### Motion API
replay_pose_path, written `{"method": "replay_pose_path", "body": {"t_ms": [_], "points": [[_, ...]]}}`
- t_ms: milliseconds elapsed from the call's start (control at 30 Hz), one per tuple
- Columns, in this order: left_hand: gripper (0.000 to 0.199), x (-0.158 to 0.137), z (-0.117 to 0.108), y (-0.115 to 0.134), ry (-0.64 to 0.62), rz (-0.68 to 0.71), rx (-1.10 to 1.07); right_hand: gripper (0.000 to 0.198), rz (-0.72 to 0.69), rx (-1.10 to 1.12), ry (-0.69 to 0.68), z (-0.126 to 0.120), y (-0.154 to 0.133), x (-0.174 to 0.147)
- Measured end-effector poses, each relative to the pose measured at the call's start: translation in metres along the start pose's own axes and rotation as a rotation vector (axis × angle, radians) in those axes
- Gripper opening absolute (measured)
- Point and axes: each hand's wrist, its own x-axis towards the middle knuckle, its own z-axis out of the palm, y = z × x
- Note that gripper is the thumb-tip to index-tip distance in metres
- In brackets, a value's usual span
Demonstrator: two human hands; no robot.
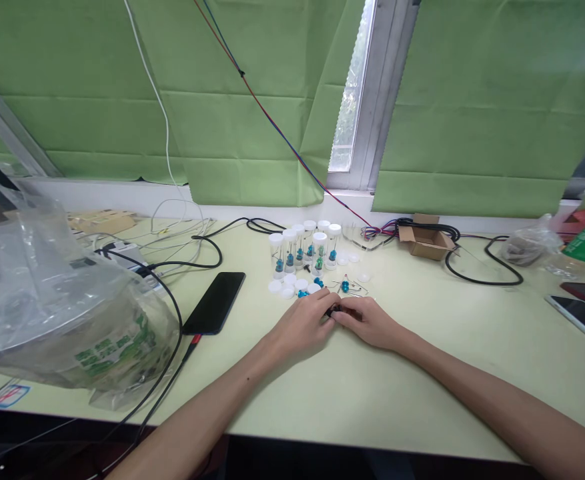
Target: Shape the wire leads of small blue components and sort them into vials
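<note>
In the centre of the frame, a small black piece (pixel 330 311), its shape mostly hidden, was apparently being worked by hand. It was pinched at the meeting fingertips of the left hand (pixel 308 321) and right hand (pixel 368 321), both nearly closed. Steady, fine finger control seemed called for. Just above, a glossy blue, thin-wired piece (pixel 345 287) was left unheld.

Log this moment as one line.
left hand: holds small dark piece | right hand: holds same piece | beyond hands: capped clear vials, loose white caps
</note>
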Motion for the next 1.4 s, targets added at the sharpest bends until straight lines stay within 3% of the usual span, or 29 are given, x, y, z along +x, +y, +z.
{"method": "replay_pose_path", "body": {"t_ms": [700, 967, 1400], "points": [[0.011, 0.0006, 0.0017, -0.0004, 0.008, 0.007, 0.011, 0.037, -0.028, 0.006, 0.036, 0.0023, 0.007, 0.0014], [0.024, 0.0013, 0.0016, -0.0026, 0.004, 0.016, -0.02, 0.017, -0.009, 0.054, 0.019, 0.0006, 0.003, -0.0006], [0.014, 0.0005, 0.0031, -0.001, 0.016, -0.001, 0.003, 0.035, -0.041, 0.015, 0.027, 0.0015, 0.0067, 0.0015]]}}
